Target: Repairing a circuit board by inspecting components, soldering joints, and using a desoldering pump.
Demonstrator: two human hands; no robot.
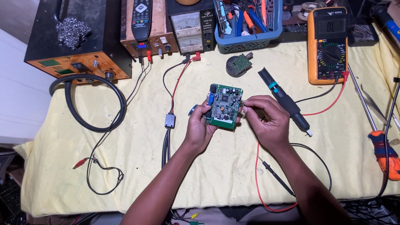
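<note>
A green circuit board (pixel 224 106) with a blue connector on its left edge is held above the yellow cloth (pixel 137 166) in the head view. My left hand (pixel 199 129) cups it from below and from the left. My right hand (pixel 266 118) pinches the board's right edge with fingertips. A black soldering iron (pixel 283 100) with a teal ring lies just right of my right hand.
An orange multimeter (pixel 328 46) with red and black probe leads (pixel 273 173) sits at the back right. Power supplies (pixel 192 26), a remote (pixel 141 18), a blue tool basket (pixel 246 25), a small round board (pixel 238 64) and an orange-handled screwdriver (pixel 385 154) surround the work area.
</note>
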